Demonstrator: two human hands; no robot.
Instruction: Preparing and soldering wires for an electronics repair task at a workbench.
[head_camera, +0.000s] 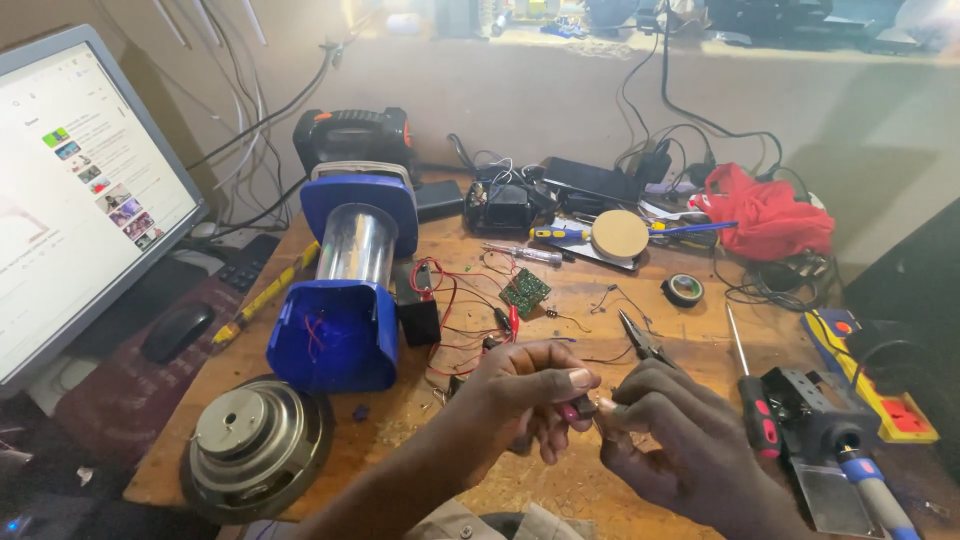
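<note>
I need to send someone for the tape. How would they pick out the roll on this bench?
Start at the red cloth at the wooden bench's far right. Just in front of it lies a small black tape roll, flat, ring-shaped, unlike the larger tan disc nearby.

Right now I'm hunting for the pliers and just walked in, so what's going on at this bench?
A person sits at a wooden workbench, pinching a small reddish part between the left hand and right hand. The pliers lie just beyond the hands. A blue lantern lies opened on its side, its red wires trailing to a small green circuit board. A red-handled screwdriver lies to the right.
</note>
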